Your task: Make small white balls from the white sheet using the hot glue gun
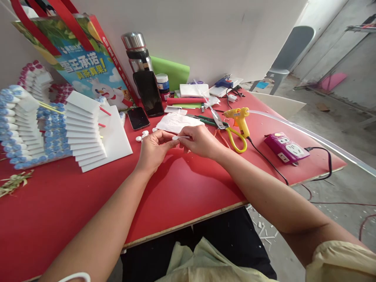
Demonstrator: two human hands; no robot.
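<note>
Over the middle of the red table, my left hand (153,150) and my right hand (203,141) meet fingertip to fingertip. A small white strip (176,138) is pinched between them, one end looking rounded or rolled; the fingers cover much of it. Just left of my left hand lie several small white rolled pieces (142,136). A thin white sheet (170,121), looking like tissue or soft cloth, is spread right behind both hands. Yellow-handled scissors (237,140) rest beyond my right wrist, near green-handled pliers (205,120).
A yellow glue gun (241,120) and a purple power strip (286,149) with cables stand right. To the left are stepped white board models (85,137) with blue-and-white rolls. Behind stand a phone (148,94), a steel flask (133,41) and a colourful bag (85,66).
</note>
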